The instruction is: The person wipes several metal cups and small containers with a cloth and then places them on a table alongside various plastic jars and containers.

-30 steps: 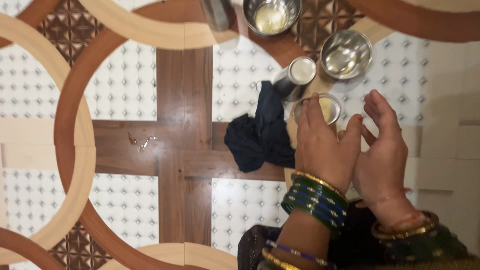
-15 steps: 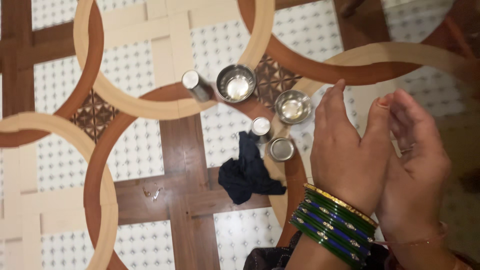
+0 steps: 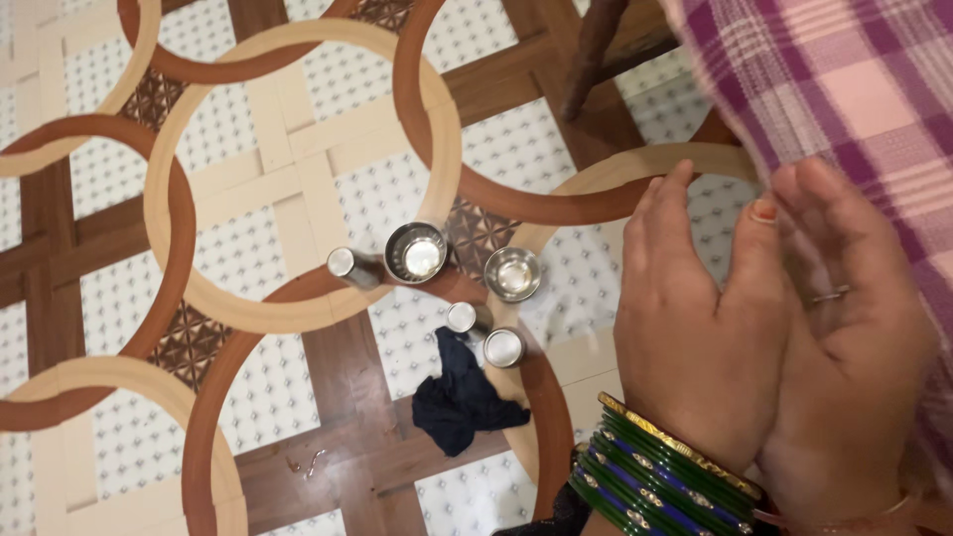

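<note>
Neither grip holds anything: the left hand [image 3: 700, 342] and the right hand [image 3: 844, 337] rise side by side at the lower right of the frame, fingers straight and loosely together, palms turned toward each other and touching along the thumb side. What lies between the palms is hidden. Both forearms are cut off by the bottom edge; the left wrist wears a stack of green and blue bangles [image 3: 655, 467] edged in gold. A purple and pink checked cloth [image 3: 834, 89] fills the upper right corner, partly behind the right hand and cut off by the frame.

Well apart from the hands, near the centre, a cluster of steel vessels stands on the patterned floor [image 3: 248, 199]: a larger bowl [image 3: 416, 253], a smaller bowl [image 3: 512, 274], and three small cylindrical tumblers [image 3: 347, 264] [image 3: 465, 318] [image 3: 504, 347]. Their contents are too small to make out. A crumpled dark blue rag [image 3: 460, 397] lies just below them, touching the nearest tumbler. The floor shows interlaced wood-toned rings over white tile with small diamonds.
</note>
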